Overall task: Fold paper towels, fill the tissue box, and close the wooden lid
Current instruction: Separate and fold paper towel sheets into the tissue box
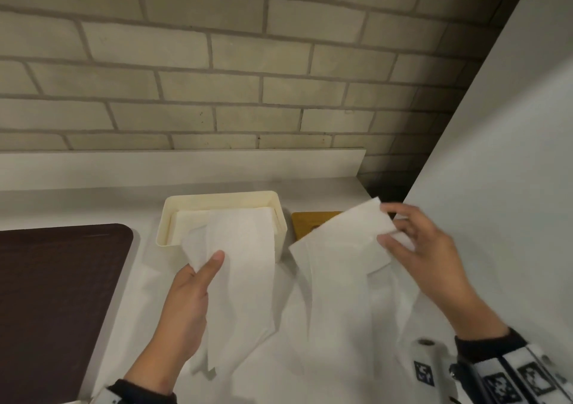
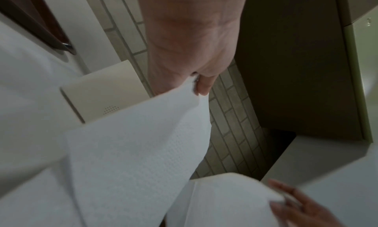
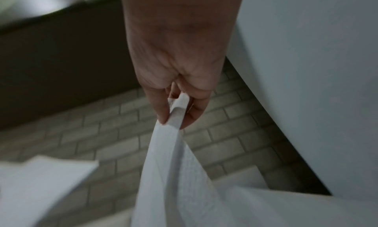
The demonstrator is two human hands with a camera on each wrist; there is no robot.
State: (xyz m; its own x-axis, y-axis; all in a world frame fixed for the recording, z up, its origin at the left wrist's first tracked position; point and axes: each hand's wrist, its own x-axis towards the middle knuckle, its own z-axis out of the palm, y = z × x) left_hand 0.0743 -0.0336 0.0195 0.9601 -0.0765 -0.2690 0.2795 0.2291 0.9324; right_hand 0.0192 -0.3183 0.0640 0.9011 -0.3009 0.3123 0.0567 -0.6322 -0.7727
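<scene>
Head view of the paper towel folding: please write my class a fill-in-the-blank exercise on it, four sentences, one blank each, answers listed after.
1. The cream tissue box stands open, without its ____.
2. The wooden lid lies on the counter to the ____ of the box.
3. The left hand holds a paper towel that hangs over the box's ____ wall.
4. The right hand pinches the far end of a second ____.

Missing words: lid; right; front; paper towel
</scene>
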